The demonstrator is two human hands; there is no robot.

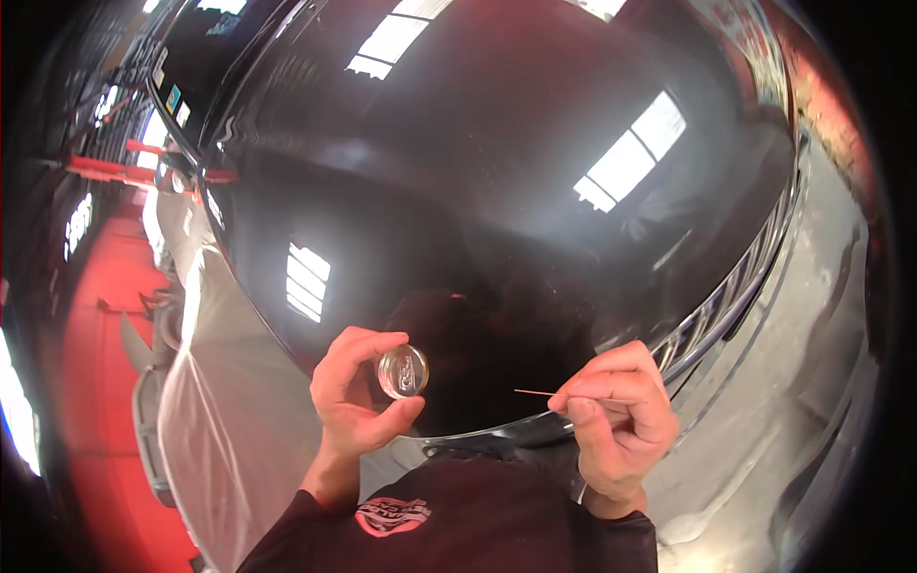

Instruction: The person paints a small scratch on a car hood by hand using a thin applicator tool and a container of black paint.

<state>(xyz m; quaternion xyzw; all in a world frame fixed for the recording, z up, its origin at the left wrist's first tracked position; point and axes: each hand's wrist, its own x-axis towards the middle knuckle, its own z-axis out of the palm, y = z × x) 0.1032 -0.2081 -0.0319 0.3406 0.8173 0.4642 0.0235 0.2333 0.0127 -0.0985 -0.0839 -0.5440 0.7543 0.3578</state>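
My left hand (359, 390) is curled round the edge of a small round tin (403, 371) with a shiny silver face and a gold-coloured rim. Raised marks show on that face, which is turned up toward me. A thin, straight, copper-coloured stick (535, 392) is pinched between the thumb and fingers of my right hand (619, 416), its bare end pointing left toward the tin. Tin and stick are apart. Both hands are above the near edge of a glossy black car hood (458, 258).
The hood curves away in front, with bright window reflections across it. Translucent plastic sheeting (220, 420) hangs at the left, beside a red floor (100, 382). A red metal arm (110, 170) stands at the far left. Grey floor (812, 277) lies to the right, past the grille (731, 286).
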